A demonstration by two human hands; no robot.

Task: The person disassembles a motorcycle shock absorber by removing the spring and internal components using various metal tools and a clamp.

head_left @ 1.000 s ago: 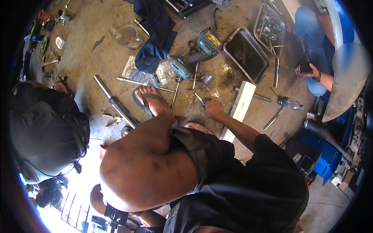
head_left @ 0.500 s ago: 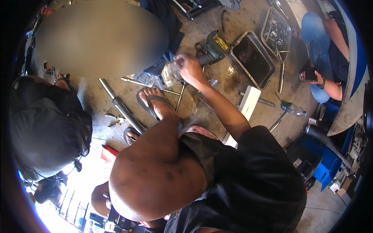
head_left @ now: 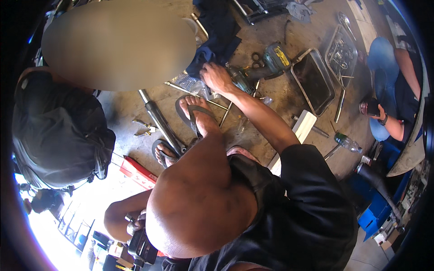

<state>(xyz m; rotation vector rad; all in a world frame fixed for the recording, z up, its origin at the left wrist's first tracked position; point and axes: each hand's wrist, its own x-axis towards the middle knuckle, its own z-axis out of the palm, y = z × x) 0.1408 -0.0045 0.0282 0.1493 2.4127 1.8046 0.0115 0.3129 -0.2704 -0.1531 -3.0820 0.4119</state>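
My right hand [head_left: 218, 78] reaches forward over the floor, fingers bent down beside dark blue cloth [head_left: 212, 50]. What the fingertips hold, if anything, is hidden. Clear plastic packets [head_left: 189, 83] lie just left of it. A green and black cordless power tool [head_left: 273, 58] lies close on its right. Near the lower edge, my left hand [head_left: 134, 225] is partly covered by my raised knee. Its fingers close round a black part [head_left: 141, 247] whose kind I cannot make out.
Right of the power tool lie a metal tray [head_left: 332, 97] with dark liquid and another tray [head_left: 340, 49] of metal parts. A shock-absorber-like tube [head_left: 158, 119], pliers [head_left: 145, 128], white beam [head_left: 304, 127] and bottle [head_left: 347, 142] lie around. A person [head_left: 382, 86] sits right.
The view has turned, so the floor things appear farther right and lower. My right hand has moved leftward from the plastic packets toward the dark blue cloth. More of my left hand shows.
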